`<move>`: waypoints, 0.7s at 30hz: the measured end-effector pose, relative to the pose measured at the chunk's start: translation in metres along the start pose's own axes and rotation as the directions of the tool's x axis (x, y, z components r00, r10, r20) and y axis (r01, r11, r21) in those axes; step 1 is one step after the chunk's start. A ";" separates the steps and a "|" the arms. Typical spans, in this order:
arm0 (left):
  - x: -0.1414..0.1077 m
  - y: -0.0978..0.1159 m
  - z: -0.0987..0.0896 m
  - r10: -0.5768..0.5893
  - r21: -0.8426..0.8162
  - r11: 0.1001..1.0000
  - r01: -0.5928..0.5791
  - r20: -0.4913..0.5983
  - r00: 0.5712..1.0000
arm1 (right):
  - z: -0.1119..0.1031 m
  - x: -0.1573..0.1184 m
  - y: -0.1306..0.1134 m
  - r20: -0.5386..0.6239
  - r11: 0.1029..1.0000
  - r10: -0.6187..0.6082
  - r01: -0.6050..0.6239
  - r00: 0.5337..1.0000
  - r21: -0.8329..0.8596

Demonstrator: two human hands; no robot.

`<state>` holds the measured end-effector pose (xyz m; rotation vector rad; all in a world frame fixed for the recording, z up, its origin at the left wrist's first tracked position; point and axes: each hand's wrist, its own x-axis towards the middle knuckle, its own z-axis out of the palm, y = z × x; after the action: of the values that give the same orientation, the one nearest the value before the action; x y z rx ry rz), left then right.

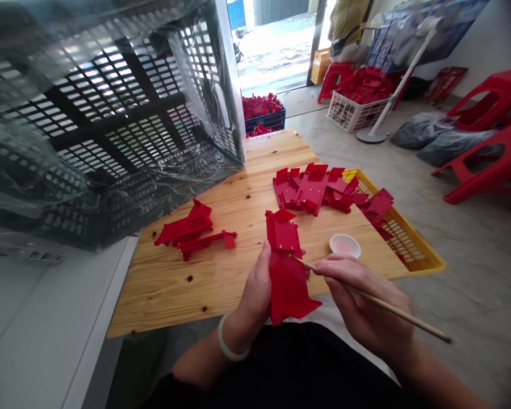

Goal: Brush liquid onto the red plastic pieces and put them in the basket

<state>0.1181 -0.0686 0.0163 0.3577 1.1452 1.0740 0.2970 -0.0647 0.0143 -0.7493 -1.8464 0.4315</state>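
Note:
My left hand [259, 289] is closed round a flat red plastic part [288, 278] with upturned flaps, holding it above the table's near edge. In my right hand [366, 301] is a thin wooden-handled paintbrush [392, 309], gripped like a pen. The brush tip meets the red part near its middle, by a seam with small pale spots. Just beyond my right hand stands a small white dish [344, 246] with a pinkish content. Fingers of the left hand behind the part are mostly hidden.
On the wooden table [238, 272] lie red parts [191, 227] at left and a pile [313, 187] at the back right. A yellow crate [413, 250] adjoins the right edge. A plastic-wrapped dark crate [111, 125] looms at left. A white fan stand [372, 135] is on the floor.

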 end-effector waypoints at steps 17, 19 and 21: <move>0.002 0.000 0.005 -0.052 -0.083 0.995 0.051 -0.015 0.999 | 0.000 0.004 0.006 0.009 0.997 -0.069 0.069 0.998 -0.018; 0.008 -0.003 -0.002 -0.030 -0.077 0.996 0.033 0.042 0.999 | -0.003 0.002 0.008 -0.029 0.998 -0.061 0.060 0.998 -0.027; 0.025 0.001 -0.010 -0.017 -0.028 0.999 0.020 0.081 0.997 | -0.008 -0.003 0.014 -0.129 0.999 -0.011 0.004 0.992 -0.052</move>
<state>0.1096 -0.0504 -0.0008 0.3638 1.0586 1.0500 0.3092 -0.0565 0.0066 -0.7870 -1.7444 0.3236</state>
